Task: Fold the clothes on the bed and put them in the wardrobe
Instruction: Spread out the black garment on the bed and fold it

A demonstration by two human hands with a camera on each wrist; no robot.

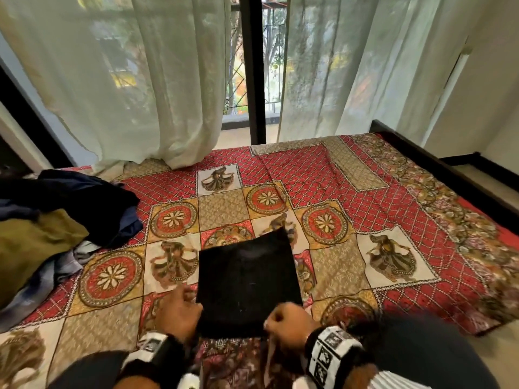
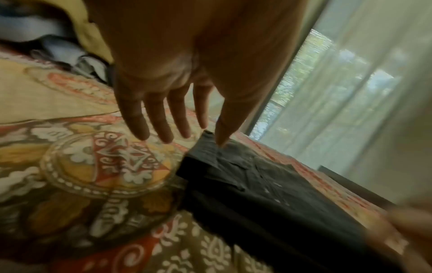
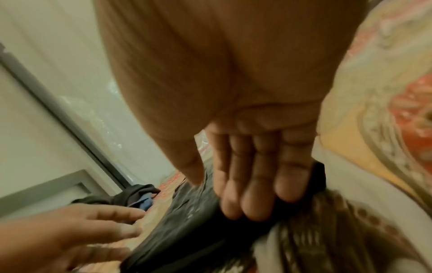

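A black garment (image 1: pixel 247 279), folded into a flat rectangle, lies on the patterned bedsheet (image 1: pixel 365 192) just in front of me. My left hand (image 1: pixel 182 301) is at its near left edge. In the left wrist view the left hand (image 2: pixel 194 136) has straight, spread fingers over the sheet, with the thumb tip touching the black garment (image 2: pixel 268 194). My right hand (image 1: pixel 286 321) is at the near right corner. In the right wrist view the right hand (image 3: pixel 222 195) has straight fingers held together, their tips against the edge of the black garment (image 3: pixel 187 212).
A loose pile of clothes (image 1: pixel 56 220), dark blue, olive and pale, lies at the bed's left side. Sheer curtains (image 1: pixel 140 80) and a dark window post (image 1: pixel 252 80) stand behind the bed. The bed's right edge meets bare floor (image 1: pixel 491 178).
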